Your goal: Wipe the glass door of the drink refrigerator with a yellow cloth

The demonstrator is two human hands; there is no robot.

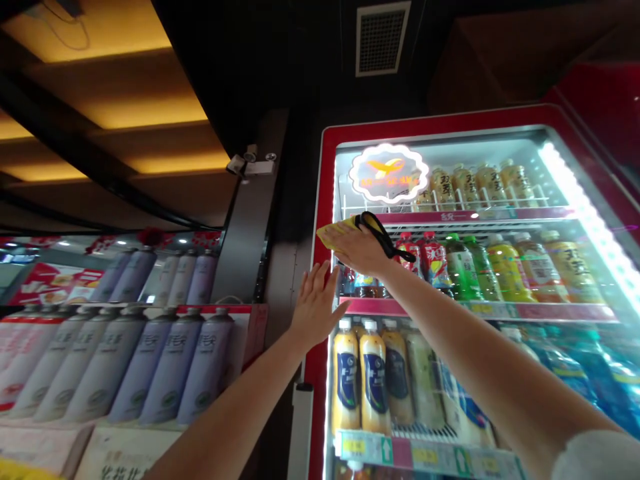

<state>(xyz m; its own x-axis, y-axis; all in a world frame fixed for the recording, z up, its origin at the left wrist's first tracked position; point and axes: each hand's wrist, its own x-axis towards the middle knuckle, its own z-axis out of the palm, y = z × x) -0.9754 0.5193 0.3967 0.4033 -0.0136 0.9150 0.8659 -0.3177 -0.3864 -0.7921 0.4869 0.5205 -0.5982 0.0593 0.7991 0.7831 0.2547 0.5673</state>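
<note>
My right hand [359, 248] is raised against the glass door of a lit red-framed drinks fridge [450, 125]. Under its fingers lies a yellow cloth [327, 239], pressed toward the glass near the door's left side. A black strap or cord [383, 235] hangs beside the same hand. My left hand [315, 303] is lower and to the left, its fingers spread and nothing in it, by the fridge's red left edge. Whether its palm touches the frame cannot be made out.
Rows of bottles [463, 267] stand on shelves behind the glass. At left, tall grey and purple bottles [160, 363] stand on boxes near my left forearm. A dark pillar [255, 200] rises behind, and a ceiling vent [383, 39] is overhead.
</note>
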